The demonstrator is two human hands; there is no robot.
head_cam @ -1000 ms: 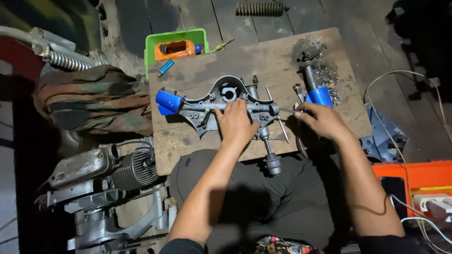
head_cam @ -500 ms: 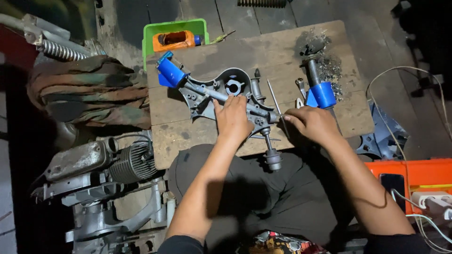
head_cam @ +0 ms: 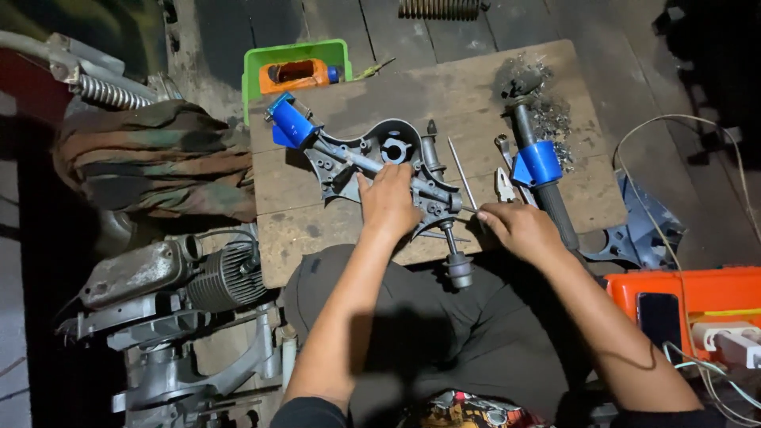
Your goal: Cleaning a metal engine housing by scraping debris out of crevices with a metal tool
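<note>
A grey metal engine cover [head_cam: 379, 165] lies on a wooden board [head_cam: 468, 87], with a blue-handled tool [head_cam: 292, 124] across its upper left. My left hand [head_cam: 388, 202] presses flat on the cover's middle. My right hand [head_cam: 519, 228] sits at the cover's right edge, its fingers pinched on the end of a thin metal rod [head_cam: 460, 185]. A short shaft with a round end [head_cam: 457, 265] sticks out toward my lap.
A second blue-collared tool with a black grip [head_cam: 539, 170] and a small wrench [head_cam: 505, 184] lie right of the cover, by metal shavings [head_cam: 555, 119]. A green tray [head_cam: 295, 67] holds an orange box. An engine [head_cam: 214, 277] stands at left, an orange case [head_cam: 690, 297] at right.
The cover has been turned, so the blue-handled tool's end swung up toward the green tray. My right hand came in closer to the cover's right edge.
</note>
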